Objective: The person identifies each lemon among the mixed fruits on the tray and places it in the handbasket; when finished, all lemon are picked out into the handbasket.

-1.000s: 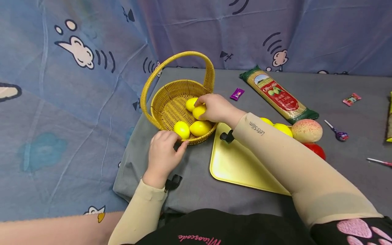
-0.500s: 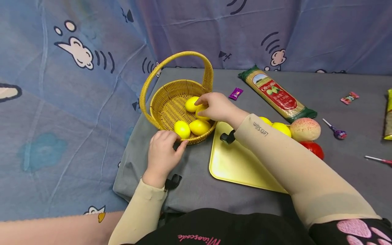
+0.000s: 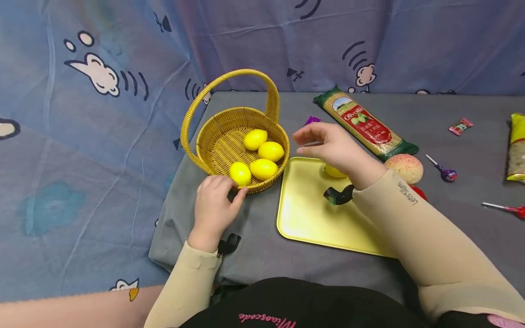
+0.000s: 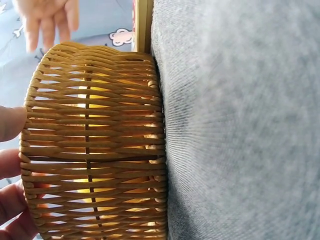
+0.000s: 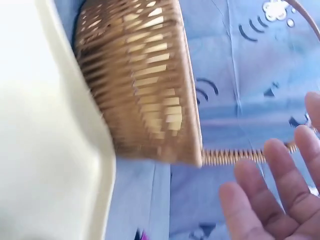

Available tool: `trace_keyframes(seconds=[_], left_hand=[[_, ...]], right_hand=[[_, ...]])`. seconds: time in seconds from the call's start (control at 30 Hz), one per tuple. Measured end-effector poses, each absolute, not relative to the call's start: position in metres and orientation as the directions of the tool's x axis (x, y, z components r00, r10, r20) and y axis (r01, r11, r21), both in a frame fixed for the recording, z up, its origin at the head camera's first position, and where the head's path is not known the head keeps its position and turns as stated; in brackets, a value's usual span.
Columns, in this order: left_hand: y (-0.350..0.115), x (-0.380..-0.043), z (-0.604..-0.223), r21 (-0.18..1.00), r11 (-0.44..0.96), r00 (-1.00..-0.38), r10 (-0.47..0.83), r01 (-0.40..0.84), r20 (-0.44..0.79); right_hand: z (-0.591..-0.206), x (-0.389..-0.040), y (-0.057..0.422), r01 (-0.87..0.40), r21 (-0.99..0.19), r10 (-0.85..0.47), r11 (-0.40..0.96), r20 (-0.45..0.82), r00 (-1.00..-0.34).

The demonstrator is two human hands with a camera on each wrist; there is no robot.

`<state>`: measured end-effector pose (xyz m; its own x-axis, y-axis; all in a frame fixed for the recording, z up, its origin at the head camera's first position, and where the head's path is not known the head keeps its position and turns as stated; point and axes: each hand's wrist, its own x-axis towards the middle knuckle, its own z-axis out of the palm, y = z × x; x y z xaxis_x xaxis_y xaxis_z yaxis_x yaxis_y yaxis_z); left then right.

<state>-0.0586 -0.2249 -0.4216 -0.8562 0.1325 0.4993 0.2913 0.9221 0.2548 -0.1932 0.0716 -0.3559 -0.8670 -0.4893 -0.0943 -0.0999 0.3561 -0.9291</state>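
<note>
A yellow woven basket (image 3: pixel 223 119) with a tall arched handle stands at the back left of the table. Inside it lie several yellow lemons (image 3: pixel 271 151), grouped toward the near right side. My left hand (image 3: pixel 214 205) grips the basket's near rim, thumb and fingers on the wicker; the left wrist view shows its fingertips (image 4: pixel 11 162) at the rim. My right hand (image 3: pixel 334 148) is in the air right of the basket, above the tray, fingers loosely bent and nothing between them. In the right wrist view its fingers (image 5: pixel 282 170) are spread apart from the basket.
A yellow tray (image 3: pixel 311 223) lies right of the basket. Another yellow fruit (image 3: pixel 334 171), a peach (image 3: pixel 404 168) and a partly hidden red item (image 3: pixel 419 192) sit by my right arm. Beyond are a pasta packet (image 3: pixel 367 120), a purple candy (image 3: pixel 312 120) and lollipops (image 3: pixel 445 172).
My right hand has let go of a lemon in the basket and moved right, out over the tray. My left hand has kept its grip on the rim.
</note>
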Motion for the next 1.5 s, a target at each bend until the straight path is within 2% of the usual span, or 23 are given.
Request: trace_keyframes(seconds=[0.27, 0.5, 0.7, 1.03, 1.3, 1.5], left_hand=[[-0.23, -0.058, -0.423, 0.276, 0.916, -0.862, 0.127, 0.292, 0.491], [-0.231, -0.057, -0.422, 0.275, 0.918, -0.861, 0.12, 0.286, 0.495], [-0.23, -0.056, -0.422, 0.278, 0.918, -0.861, 0.114, 0.282, 0.495], [-0.229, -0.056, -0.423, 0.284, 0.916, -0.86, 0.11, 0.282, 0.498], [-0.227, -0.057, -0.422, 0.267, 0.92, -0.861, 0.125, 0.286, 0.492], [-0.225, -0.058, -0.423, 0.253, 0.921, -0.858, 0.14, 0.296, 0.494]], right_hand=[[-0.372, -0.181, 0.115, -0.069, -0.846, -0.379, 0.529, -0.163, -0.911], [-0.382, -0.187, 0.128, -0.066, -0.729, -0.362, 0.682, -0.257, -0.896], [-0.388, -0.187, 0.123, -0.154, -0.643, -0.396, 0.75, -0.25, -0.884], [-0.393, -0.185, 0.116, -0.244, -0.573, -0.435, 0.783, -0.223, -0.873], [-0.378, -0.187, 0.112, -0.171, -0.628, -0.399, 0.759, -0.241, -0.885], [-0.349, -0.188, 0.09, -0.147, -0.76, -0.416, 0.634, -0.174, -0.893]])
